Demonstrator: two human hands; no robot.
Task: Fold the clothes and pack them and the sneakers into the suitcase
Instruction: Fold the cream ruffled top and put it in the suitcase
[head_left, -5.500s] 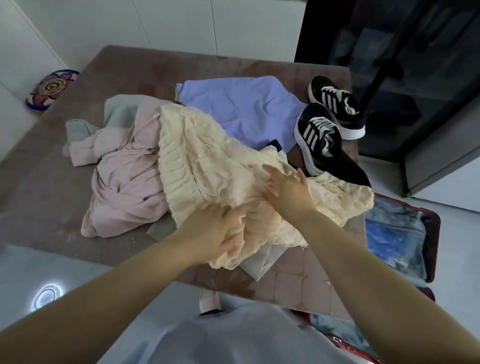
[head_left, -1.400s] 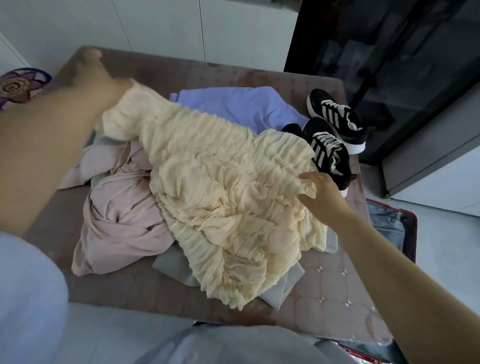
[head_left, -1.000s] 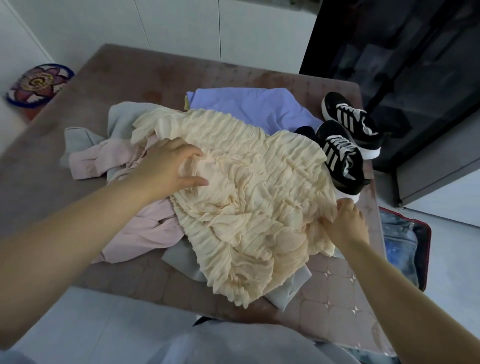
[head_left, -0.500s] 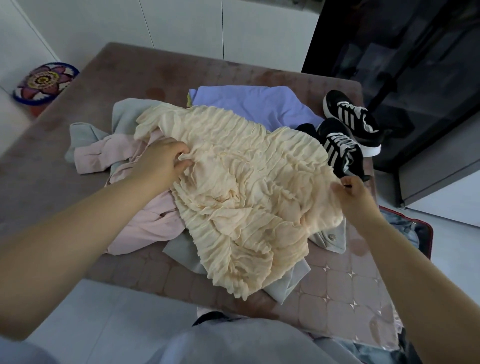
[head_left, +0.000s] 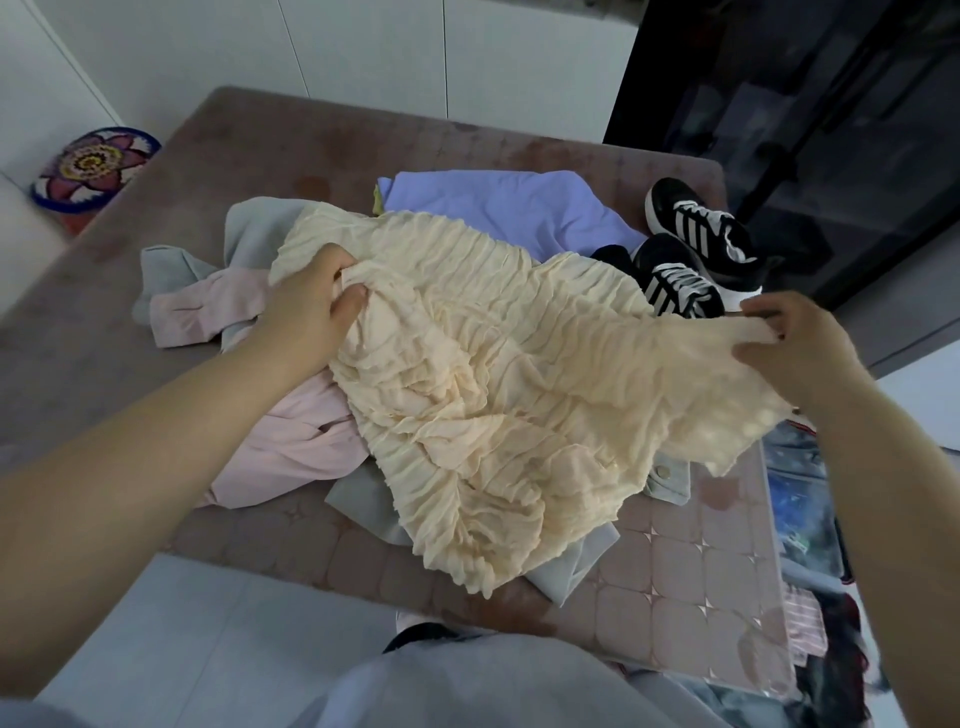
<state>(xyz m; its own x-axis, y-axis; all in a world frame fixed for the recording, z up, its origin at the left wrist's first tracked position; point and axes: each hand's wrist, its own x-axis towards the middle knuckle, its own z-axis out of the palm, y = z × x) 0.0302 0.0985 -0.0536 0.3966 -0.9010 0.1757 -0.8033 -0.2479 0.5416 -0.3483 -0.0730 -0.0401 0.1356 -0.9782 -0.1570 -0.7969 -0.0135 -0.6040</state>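
A crinkled cream garment (head_left: 483, 384) lies spread over the clothes pile on the brown mattress (head_left: 291, 156). My left hand (head_left: 311, 306) grips a bunch of its fabric at the left side. My right hand (head_left: 795, 348) pinches its right edge and holds it lifted above the mattress corner. Under it lie a pink garment (head_left: 291, 436), a grey-green one (head_left: 249, 234) and a lilac one (head_left: 498, 208). Two black sneakers (head_left: 691, 260) with white stripes sit at the far right. The open suitcase (head_left: 800, 499) lies on the floor to the right, partly hidden by my right arm.
A dark glass cabinet (head_left: 810, 119) stands behind the sneakers. A round flowered cushion (head_left: 93, 166) lies at the far left by the white wall. Pale floor (head_left: 218, 634) runs along the mattress's near edge. Striped cloth (head_left: 805, 618) shows low at the right.
My right hand has lifted the cream garment's right edge up and outward to the right. My left hand has closed tighter on the fabric at the left.
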